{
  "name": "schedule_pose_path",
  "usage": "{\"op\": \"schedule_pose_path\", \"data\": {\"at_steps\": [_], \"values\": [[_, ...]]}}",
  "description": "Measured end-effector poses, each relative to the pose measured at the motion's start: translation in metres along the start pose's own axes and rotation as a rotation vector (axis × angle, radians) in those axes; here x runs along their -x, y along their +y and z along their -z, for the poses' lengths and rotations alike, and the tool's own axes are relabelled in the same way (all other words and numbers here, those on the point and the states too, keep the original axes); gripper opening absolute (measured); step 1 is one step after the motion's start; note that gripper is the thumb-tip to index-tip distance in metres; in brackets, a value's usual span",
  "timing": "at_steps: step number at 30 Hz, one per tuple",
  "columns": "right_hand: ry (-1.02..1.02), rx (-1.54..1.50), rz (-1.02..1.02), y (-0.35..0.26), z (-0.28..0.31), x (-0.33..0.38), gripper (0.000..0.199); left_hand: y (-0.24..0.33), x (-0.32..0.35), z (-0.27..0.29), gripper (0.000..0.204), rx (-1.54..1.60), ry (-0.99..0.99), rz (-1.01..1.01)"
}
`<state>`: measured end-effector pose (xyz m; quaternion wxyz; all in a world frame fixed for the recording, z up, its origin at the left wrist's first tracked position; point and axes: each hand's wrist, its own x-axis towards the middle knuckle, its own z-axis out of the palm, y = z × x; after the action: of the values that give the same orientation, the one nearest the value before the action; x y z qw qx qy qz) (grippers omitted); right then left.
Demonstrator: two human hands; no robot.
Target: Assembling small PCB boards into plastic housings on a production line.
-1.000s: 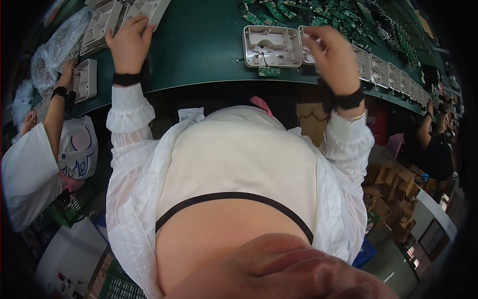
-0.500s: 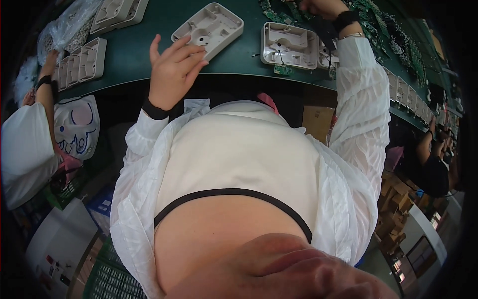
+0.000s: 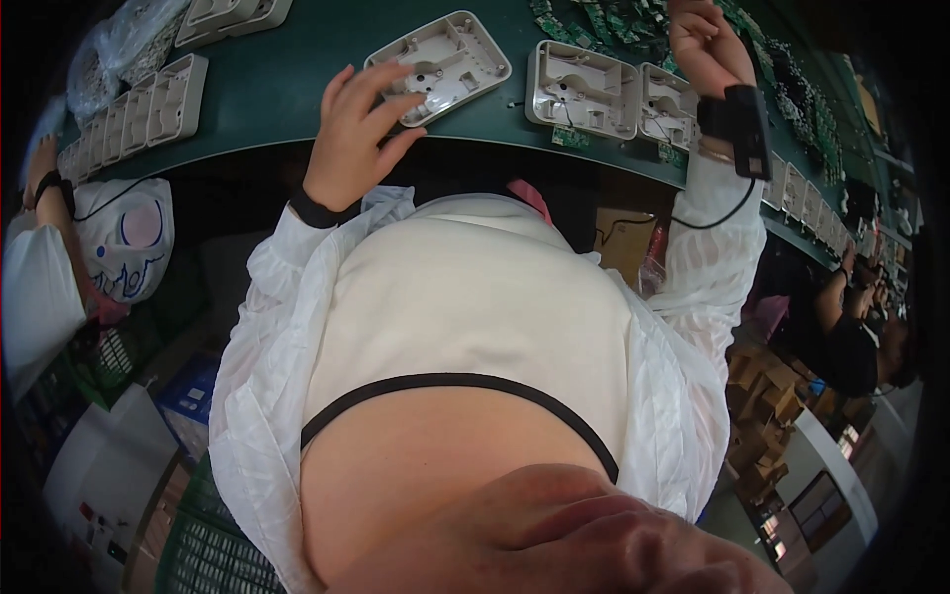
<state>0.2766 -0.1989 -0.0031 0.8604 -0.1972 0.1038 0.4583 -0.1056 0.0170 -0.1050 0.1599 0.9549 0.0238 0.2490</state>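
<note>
My left hand is open, its spread fingers reaching over the near left edge of a white plastic housing. This shallow tray-like shell, with moulded ribs and round openings, sits at an angle on the green table. Farther right, my right hand is at the top edge of the view, beside a heap of green circuit boards. Its fingers are curled in, and what they hold, if anything, cannot be made out. A black device with a cable is strapped to that wrist.
Two similar housings, a nearer one and one partly behind my right arm, have small green boards hanging over the table edge. More housings stand in a row at left near a clear bag. Co-workers sit on both sides.
My right hand has moved right and its wrist has turned, bringing the strapped device into sight. My left hand and the angled housing appear slightly farther right; the view itself has shifted.
</note>
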Motion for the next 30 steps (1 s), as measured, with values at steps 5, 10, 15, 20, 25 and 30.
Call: {"op": "schedule_pose_path", "data": {"at_steps": [5, 10, 15, 20, 25, 30], "values": [[-0.100, -0.003, -0.035, 0.024, 0.021, -0.001, 0.014, -0.001, -0.006, -0.009, 0.087, 0.190, 0.140, 0.259], [0.110, 0.336, 0.306, 0.110, -0.025, 0.043, 0.015, -0.018, -0.007, -0.020, 0.106, 0.216, 0.106, 0.345], [-0.240, 0.928, 0.493, 0.154, 0.017, 0.040, 0.018, -0.016, -0.013, -0.013, 0.112, 0.258, 0.125, 0.330], [-0.327, 1.362, 0.564, 0.200, 0.034, 0.039, 0.018, -0.013, -0.018, -0.011, 0.112, 0.271, 0.162, 0.235], [-0.267, 1.469, 0.487, 0.221, 0.049, 0.035, 0.018, -0.021, -0.017, -0.032, 0.107, 0.394, 0.299, 0.091], [-0.244, 1.524, 0.459, 0.228, 0.052, 0.034, 0.016, -0.032, -0.018, -0.053, 0.101, 0.650, 0.570, -0.225]]}}
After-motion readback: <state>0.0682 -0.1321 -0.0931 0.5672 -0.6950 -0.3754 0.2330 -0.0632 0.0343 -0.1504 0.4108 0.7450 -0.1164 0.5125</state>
